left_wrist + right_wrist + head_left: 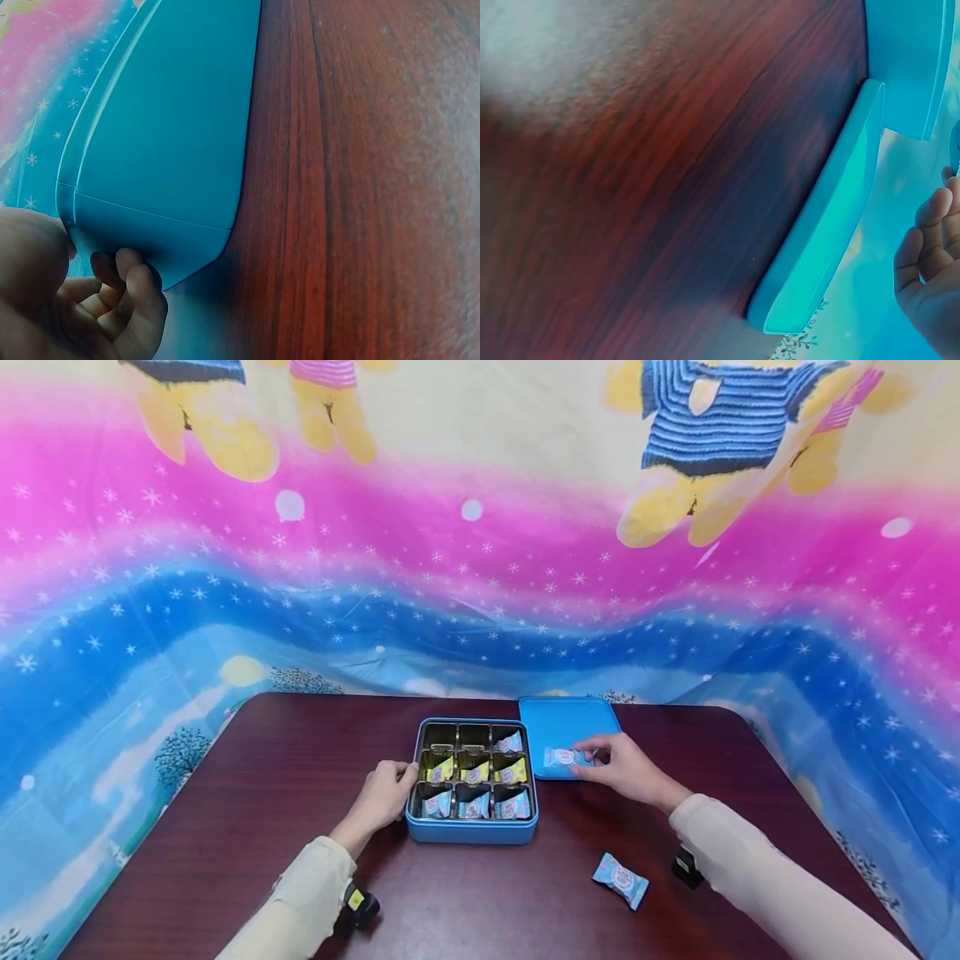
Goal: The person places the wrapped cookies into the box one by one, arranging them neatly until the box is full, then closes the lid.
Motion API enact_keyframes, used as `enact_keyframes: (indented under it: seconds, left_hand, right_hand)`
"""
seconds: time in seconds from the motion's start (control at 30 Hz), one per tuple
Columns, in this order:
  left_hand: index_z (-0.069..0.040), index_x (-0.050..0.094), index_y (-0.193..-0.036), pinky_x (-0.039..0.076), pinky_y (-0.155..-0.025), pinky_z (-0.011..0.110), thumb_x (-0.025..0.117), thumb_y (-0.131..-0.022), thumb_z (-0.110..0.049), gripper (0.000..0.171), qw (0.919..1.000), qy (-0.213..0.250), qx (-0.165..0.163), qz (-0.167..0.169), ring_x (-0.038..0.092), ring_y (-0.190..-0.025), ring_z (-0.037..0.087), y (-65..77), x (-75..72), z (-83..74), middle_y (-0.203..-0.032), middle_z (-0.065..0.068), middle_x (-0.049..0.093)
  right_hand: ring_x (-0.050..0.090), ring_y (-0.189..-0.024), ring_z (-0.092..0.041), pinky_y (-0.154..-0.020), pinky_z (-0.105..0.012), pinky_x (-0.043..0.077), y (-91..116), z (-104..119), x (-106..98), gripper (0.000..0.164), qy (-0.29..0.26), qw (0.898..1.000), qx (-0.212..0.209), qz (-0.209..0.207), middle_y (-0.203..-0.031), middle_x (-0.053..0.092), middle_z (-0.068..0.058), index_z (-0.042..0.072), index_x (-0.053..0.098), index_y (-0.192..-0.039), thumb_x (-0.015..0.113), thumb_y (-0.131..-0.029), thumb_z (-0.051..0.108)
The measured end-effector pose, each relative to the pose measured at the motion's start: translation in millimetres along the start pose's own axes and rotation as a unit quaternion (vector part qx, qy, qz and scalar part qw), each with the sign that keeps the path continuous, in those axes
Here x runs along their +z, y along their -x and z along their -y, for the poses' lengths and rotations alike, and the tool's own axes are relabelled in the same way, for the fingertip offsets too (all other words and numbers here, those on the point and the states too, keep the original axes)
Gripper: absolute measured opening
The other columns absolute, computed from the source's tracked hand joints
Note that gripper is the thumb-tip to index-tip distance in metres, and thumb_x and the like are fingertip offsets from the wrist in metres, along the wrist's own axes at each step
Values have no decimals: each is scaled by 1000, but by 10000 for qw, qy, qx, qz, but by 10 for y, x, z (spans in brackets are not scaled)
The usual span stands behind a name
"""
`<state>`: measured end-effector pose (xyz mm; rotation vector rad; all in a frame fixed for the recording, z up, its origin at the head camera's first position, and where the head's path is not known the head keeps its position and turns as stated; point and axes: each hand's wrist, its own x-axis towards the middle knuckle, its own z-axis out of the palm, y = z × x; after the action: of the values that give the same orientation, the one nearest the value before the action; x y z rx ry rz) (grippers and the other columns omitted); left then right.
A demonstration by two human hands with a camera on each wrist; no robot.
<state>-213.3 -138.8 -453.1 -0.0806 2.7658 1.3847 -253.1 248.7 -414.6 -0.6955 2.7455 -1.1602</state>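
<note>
A blue tin box (472, 833) with a black divided insert stands on the table. Yellow wrapped candies (475, 772) lie in its middle row, blue wrapped candies (474, 807) in the front row, and one blue candy (509, 742) at the back right. My left hand (384, 795) grips the box's left side, thumb by the rim and fingers bent against the wall in the left wrist view. Over the blue lid (570, 717), my right hand (626, 767) pinches another blue wrapped candy (561, 757) between thumb and fingers. In the right wrist view that candy is mostly cut off.
One loose blue candy (621, 880) lies on the dark reddish wooden table (300, 793), in front of my right hand. Touching or nearly touching the box, the lid rests at its back right. A patterned cloth (420, 602) hangs behind the table.
</note>
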Motion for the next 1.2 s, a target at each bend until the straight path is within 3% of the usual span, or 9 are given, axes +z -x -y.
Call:
enact_keyframes:
  seconds: [0.2, 0.47, 1.2]
  left_hand:
    - [2, 68, -124, 51, -46, 31, 50, -105, -26, 39, 10000, -3, -33, 18, 54, -42, 14, -9, -1, -1, -66, 6, 62]
    - [1, 69, -123, 51, -46, 31, 50, -105, -27, 38, 10000, 10, -67, 13, 53, -41, 14, -19, -10, -9, -58, 4, 55]
    - [1, 71, -118, 52, -45, 31, 50, -105, -27, 37, 10000, 55, -19, -58, 55, -42, 13, -3, 3, -1, -65, 6, 62]
  right_hand:
    - [51, -72, -16, -61, -25, 45, -69, 51, 33, 35, 10, 9999, 122, 30, -89, 58, -5, 6, 73, -120, 77, -90, 26]
    - [45, -64, -14, -58, -27, 42, -180, 107, 59, 37, -73, 9998, 17, 164, -90, 57, -6, 4, 71, -121, 76, -91, 26]
    - [42, -61, -13, -57, -26, 40, -420, 274, 219, 35, -28, 9995, 166, 255, -88, 57, -4, 5, 72, -121, 75, -92, 23]
